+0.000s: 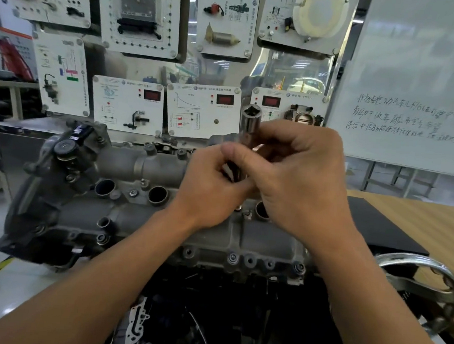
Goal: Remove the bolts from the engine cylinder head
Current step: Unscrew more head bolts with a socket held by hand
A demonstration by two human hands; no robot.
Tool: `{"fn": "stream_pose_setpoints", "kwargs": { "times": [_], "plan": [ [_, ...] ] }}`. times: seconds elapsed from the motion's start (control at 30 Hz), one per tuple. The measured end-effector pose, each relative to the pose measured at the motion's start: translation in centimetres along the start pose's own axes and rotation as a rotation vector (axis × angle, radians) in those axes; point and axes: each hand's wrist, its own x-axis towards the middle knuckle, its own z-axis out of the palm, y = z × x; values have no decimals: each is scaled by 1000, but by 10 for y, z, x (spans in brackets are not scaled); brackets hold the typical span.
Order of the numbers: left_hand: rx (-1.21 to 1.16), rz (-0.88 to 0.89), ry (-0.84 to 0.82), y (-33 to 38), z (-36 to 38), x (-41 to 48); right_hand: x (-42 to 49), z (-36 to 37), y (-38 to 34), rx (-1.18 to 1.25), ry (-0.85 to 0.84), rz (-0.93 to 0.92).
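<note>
Head view: left hand (pixel 211 189) and right hand (pixel 301 177) both curl round tall chrome socket (pixel 250 120), square opening up, lower end hidden, maybe extension. Below: grey cast-metal engine cylinder head (pixel 135 219), small flanged bolts (pixel 232 257) seated along near edge.

Both forearms reach forward, left grip (pixel 208 186) and right grip (pixel 301 183) touching, both curled round a socket (pixel 249 120).
</note>
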Motion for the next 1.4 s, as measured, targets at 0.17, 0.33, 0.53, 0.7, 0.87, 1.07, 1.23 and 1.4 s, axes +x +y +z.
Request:
{"fn": "stream_pose_setpoints", "kwargs": {
  "times": [0.17, 0.33, 0.53, 0.7, 0.87, 1.07, 1.23, 1.4],
  "plan": [
    [-56, 121, -79, -1, -12, -22, 4, -19, 1, -140, -383, -34],
    [43, 71, 138, -1, -10, -23, 6, -22, -1, -176, -388, -36],
    [-10, -22, 193, 3, 5, -16, 5, -12, -5, -97, -15, -44],
    [24, -42, -41, 11, -6, -15, 6, -19, -9, -203, -99, -20],
    [178, 20, -148, 25, -20, -13, 7, -26, -16, -411, -314, -35],
    [282, -15, -4, 36, -18, -7, 5, -25, -26, -267, -79, -42],
    [330, -69, -93, 45, -20, 2, 3, -22, -30, -194, -49, -14],
    [281, -14, -295, 55, -34, 3, 4, -33, -26, -278, -256, -74]
  ]
}}
